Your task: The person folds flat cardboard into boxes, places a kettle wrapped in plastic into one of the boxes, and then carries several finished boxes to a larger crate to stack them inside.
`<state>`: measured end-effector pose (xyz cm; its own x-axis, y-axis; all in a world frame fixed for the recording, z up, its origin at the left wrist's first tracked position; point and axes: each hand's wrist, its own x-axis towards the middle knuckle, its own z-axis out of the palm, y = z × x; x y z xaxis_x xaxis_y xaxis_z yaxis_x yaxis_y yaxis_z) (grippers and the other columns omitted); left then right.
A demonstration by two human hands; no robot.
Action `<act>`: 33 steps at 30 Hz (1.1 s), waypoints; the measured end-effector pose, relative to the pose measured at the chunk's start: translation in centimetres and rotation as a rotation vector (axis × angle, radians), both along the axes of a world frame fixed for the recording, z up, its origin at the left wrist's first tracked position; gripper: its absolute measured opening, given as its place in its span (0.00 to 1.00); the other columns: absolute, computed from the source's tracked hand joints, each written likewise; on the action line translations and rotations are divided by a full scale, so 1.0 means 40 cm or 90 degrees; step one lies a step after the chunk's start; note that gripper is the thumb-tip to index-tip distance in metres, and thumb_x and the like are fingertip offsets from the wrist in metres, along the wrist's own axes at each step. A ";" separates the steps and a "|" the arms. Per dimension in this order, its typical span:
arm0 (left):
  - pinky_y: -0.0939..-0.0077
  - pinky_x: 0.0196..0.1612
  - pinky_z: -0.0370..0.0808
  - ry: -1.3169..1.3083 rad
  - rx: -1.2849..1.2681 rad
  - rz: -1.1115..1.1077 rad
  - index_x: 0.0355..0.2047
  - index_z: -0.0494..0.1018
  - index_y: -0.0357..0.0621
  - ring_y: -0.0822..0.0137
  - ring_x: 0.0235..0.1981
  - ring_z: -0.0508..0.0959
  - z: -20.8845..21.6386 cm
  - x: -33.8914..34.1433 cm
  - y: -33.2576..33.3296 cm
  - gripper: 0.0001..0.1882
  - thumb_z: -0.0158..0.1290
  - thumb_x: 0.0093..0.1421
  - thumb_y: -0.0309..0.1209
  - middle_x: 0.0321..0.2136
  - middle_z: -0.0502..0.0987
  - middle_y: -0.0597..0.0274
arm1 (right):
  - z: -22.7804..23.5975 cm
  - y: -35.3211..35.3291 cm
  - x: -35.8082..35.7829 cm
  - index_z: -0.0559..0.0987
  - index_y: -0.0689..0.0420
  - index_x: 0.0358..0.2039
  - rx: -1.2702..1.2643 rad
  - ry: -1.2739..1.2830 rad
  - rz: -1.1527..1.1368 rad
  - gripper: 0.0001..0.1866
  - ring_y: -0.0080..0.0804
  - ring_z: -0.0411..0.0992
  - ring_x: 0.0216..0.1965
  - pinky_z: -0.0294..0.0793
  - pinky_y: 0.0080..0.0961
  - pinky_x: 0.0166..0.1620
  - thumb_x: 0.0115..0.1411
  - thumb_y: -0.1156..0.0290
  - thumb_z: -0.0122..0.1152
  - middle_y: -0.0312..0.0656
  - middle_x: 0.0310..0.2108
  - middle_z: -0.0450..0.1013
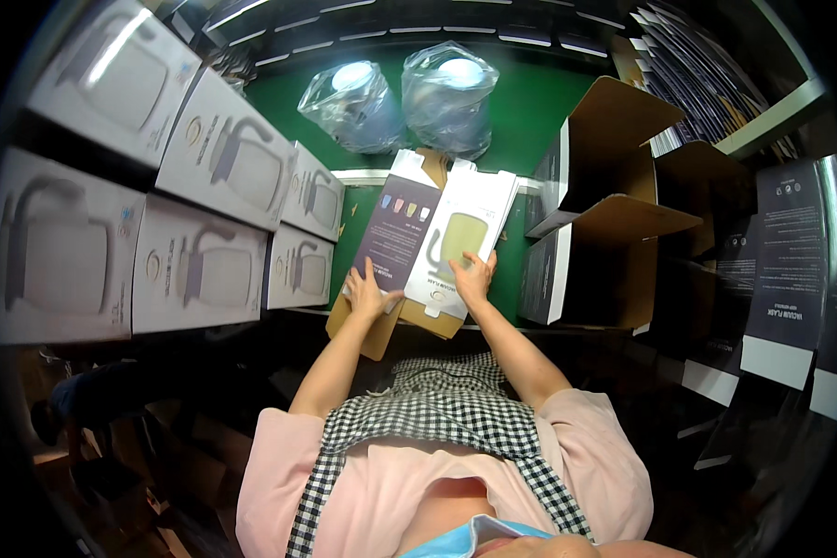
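Note:
A flat, partly unfolded carton lies in front of me, with a dark purple panel point(399, 229) on its left and a white panel point(451, 222) bearing a picture of a green jug on its right. Spread over the lower purple part, my left hand point(366, 292) rests with its thumb stretched toward the white panel. My right hand point(475, 279) grips the white panel's right edge, some fingers lying on its printed face. Brown cardboard flaps point(378, 333) stick out beneath the carton at the near edge of the green table point(274, 88).
Two wrapped jugs in clear plastic, a left one point(355, 109) and a right one point(452, 104), stand beyond the carton. Closed printed boxes point(216, 158) are stacked at left. Open brown-lined boxes point(614, 251) stand at right. Flat cartons point(693, 70) fill a rack at far right.

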<state>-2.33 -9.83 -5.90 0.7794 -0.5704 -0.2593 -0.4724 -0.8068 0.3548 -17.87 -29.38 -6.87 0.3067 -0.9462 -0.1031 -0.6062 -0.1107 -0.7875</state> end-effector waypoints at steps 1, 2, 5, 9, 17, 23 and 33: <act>0.32 0.63 0.51 0.023 0.034 0.056 0.70 0.44 0.47 0.34 0.67 0.47 0.010 0.017 -0.011 0.67 0.71 0.38 0.55 0.64 0.50 0.32 | 0.007 -0.018 0.001 0.58 0.68 0.62 0.074 -0.027 -0.012 0.46 0.56 0.58 0.61 0.60 0.40 0.63 0.48 0.62 0.72 0.61 0.59 0.58; 0.35 0.63 0.53 0.047 0.068 0.115 0.69 0.46 0.47 0.38 0.65 0.51 0.040 0.035 -0.019 0.66 0.72 0.37 0.54 0.63 0.54 0.35 | 0.028 -0.034 0.005 0.57 0.68 0.62 0.146 -0.047 -0.023 0.48 0.56 0.58 0.62 0.60 0.39 0.63 0.47 0.61 0.73 0.63 0.59 0.58; 0.47 0.61 0.60 0.019 0.087 0.148 0.58 0.65 0.40 0.49 0.61 0.60 0.070 0.047 -0.020 0.54 0.74 0.34 0.52 0.58 0.64 0.47 | 0.050 -0.032 0.007 0.56 0.68 0.62 0.088 -0.036 -0.020 0.47 0.55 0.59 0.62 0.61 0.40 0.63 0.48 0.61 0.72 0.63 0.60 0.58; 0.51 0.58 0.64 0.009 0.044 0.120 0.48 0.74 0.32 0.51 0.59 0.63 0.021 0.073 0.038 0.47 0.74 0.34 0.54 0.54 0.68 0.47 | 0.080 -0.035 0.003 0.55 0.67 0.63 0.069 -0.054 -0.045 0.45 0.53 0.62 0.60 0.62 0.41 0.61 0.50 0.66 0.70 0.59 0.59 0.62; 0.64 0.43 0.77 0.129 -0.152 0.190 0.38 0.74 0.29 0.56 0.40 0.80 0.266 0.013 0.094 0.40 0.74 0.38 0.53 0.36 0.79 0.41 | 0.235 -0.073 -0.084 0.75 0.68 0.49 0.148 -0.459 -0.056 0.17 0.29 0.77 0.40 0.75 0.26 0.46 0.59 0.79 0.61 0.44 0.39 0.79; 0.80 0.33 0.76 0.290 -0.677 0.016 0.37 0.75 0.35 0.73 0.31 0.79 0.642 -0.066 0.155 0.10 0.63 0.57 0.24 0.32 0.82 0.60 | 0.469 -0.115 -0.077 0.66 0.67 0.60 0.073 -0.460 0.138 0.27 0.24 0.69 0.48 0.67 0.24 0.53 0.67 0.62 0.57 0.37 0.45 0.72; 0.64 0.62 0.65 0.425 -0.703 -0.244 0.59 0.66 0.32 0.56 0.56 0.73 0.687 -0.254 0.169 0.38 0.67 0.51 0.33 0.57 0.70 0.48 | 0.975 -0.184 0.007 0.73 0.59 0.38 -0.097 -0.546 0.226 0.15 0.23 0.68 0.33 0.67 0.22 0.41 0.57 0.62 0.61 0.35 0.31 0.71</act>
